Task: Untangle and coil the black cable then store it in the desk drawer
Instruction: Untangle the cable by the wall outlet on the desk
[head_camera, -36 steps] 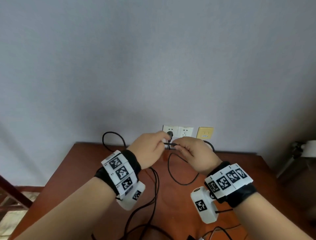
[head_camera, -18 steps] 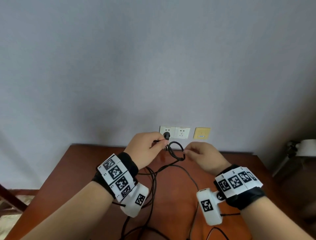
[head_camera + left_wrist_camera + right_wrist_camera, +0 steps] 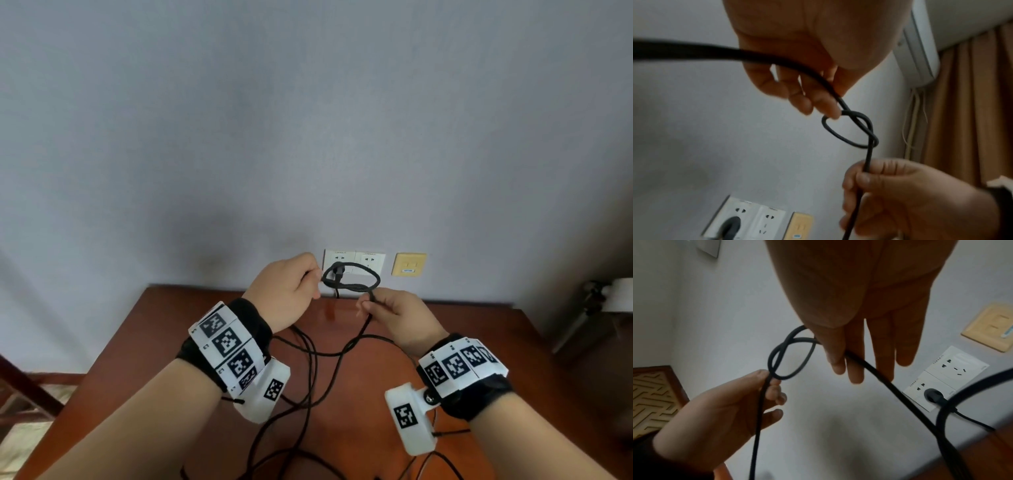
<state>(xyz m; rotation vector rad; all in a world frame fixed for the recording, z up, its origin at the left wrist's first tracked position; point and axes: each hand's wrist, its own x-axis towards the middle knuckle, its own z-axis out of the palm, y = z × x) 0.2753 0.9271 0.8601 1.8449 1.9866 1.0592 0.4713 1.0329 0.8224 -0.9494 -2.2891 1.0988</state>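
Observation:
A black cable (image 3: pixel 347 286) with a loose overhand knot hangs in the air between my hands, above the back of the brown desk (image 3: pixel 171 342). My left hand (image 3: pixel 310 275) pinches the cable just left of the knot (image 3: pixel 851 129). My right hand (image 3: pixel 368 301) grips the strand just below the knot's right side, and in the left wrist view its fingers (image 3: pixel 869 175) curl round that strand. The knot (image 3: pixel 791 356) forms an open loop. The rest of the cable trails in several loops over the desk toward me. No drawer is in view.
White wall sockets (image 3: pixel 370 262) sit right behind the knot, with a black plug (image 3: pixel 339 270) in the left one and a yellow plate (image 3: pixel 409 263) beside them. A wooden chair (image 3: pixel 20 383) stands left of the desk, and a white object (image 3: pixel 616 298) stands at the right.
My hands have lifted and drawn a little apart. The knot between them has gone from a tight bunch to a wider open loop.

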